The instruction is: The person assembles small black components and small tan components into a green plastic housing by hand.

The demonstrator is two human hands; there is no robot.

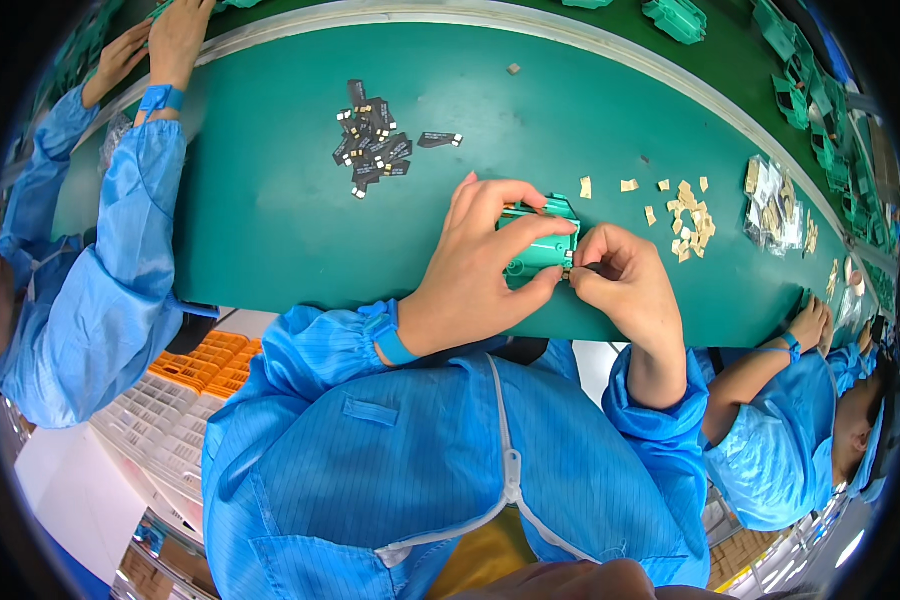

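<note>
Fingers and thumb of the left hand (470, 262) span a green housing (536, 258), grasping it near mid-view, over the close part of the worktable (270, 200). At the housing's three o'clock end, the right hand (625, 275) pinches what looks like a small dark piece (594, 268), mostly hidden by the fingertips; whether it is seated cannot be told.

Good work here probably means letting the left hand brace the shell while the right makes only small, light corrections, without bending the piece or blocking sight of that end.

Measured from the housing, the table's near edge runs close by at six o'clock, so a dropped part could roll off. A white rail (370, 15) bounds twelve. Black strips (375, 145) lie at ten, small tan pieces (690, 220) between two and three, clear bags (770, 205) farther that way. Nine o'clock offers the roomiest stretch for moving.
</note>
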